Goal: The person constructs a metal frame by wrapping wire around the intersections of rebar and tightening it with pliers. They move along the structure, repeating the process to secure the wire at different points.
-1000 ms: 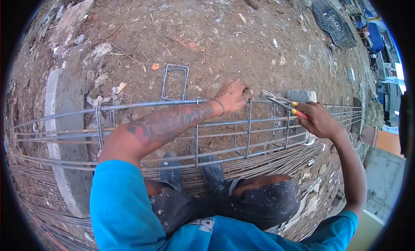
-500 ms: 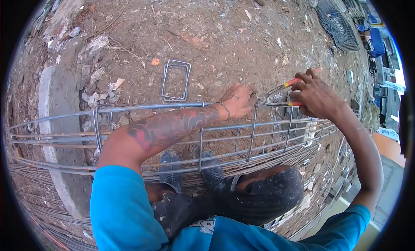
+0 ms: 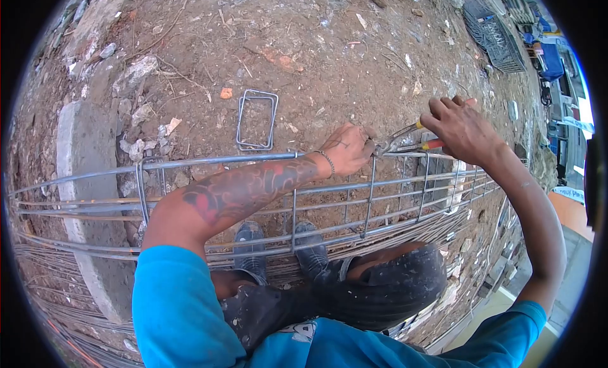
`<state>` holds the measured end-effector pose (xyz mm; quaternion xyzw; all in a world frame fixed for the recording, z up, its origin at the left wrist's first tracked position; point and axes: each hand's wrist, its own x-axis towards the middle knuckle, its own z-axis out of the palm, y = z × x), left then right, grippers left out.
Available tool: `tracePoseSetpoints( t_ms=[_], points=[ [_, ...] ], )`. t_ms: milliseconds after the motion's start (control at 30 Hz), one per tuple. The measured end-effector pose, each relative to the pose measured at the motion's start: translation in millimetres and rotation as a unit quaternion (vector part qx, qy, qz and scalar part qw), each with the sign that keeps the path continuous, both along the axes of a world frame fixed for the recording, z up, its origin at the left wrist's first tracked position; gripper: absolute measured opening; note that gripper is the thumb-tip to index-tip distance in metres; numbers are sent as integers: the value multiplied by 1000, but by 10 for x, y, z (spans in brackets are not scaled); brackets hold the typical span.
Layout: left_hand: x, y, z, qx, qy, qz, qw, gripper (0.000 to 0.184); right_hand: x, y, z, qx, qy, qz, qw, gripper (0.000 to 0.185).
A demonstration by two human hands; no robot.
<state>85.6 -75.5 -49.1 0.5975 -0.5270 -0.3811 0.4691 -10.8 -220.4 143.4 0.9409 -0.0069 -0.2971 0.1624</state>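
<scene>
My right hand [image 3: 463, 128] is wrapped over the handles of a pair of pliers [image 3: 398, 139] with red and yellow grips. The plier jaws meet the top bar of a long steel rebar cage [image 3: 329, 189], where a rectangular stirrup crosses it. Close against the jaws, my left hand [image 3: 347, 147] has its fingers pinched together at the same joint. Whatever lies between those fingertips is hidden. Beyond the cage, two loose rectangular stirrups [image 3: 256, 120] overlap on the dirt.
A concrete block [image 3: 88, 140] lies under the cage's left end. Many thin rods [image 3: 69, 279] run along the ground near my boots [image 3: 250, 244]. At the far right are a dark plastic crate [image 3: 497, 42] and a blue container [image 3: 551, 61]. Rubble dots the soil.
My right hand has rolled slightly over the plier handles, and the lower handle has risen a little. My left hand stays at the joint.
</scene>
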Motion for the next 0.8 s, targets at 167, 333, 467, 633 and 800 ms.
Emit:
tracePoseSetpoints(
  t_ms=[167,333,467,633,800],
  points=[
    [-19,18,-27,-5,-12,-3,1000,25,155,-144,-33,-43,6,-19,999,25],
    [195,-43,45,37,-15,-117,992,38,301,-199,-31,-86,76,28,993,23],
    [931,-305,538,169,-116,-357,911,57,319,-280,-102,-51,17,90,995,23],
    [532,-787,712,103,212,-268,934,58,471,-197,-103,-71,54,165,982,17],
    [25,-1003,468,93,473,-245,841,21,234,-361,-128,-66,-19,202,977,12]
  ],
)
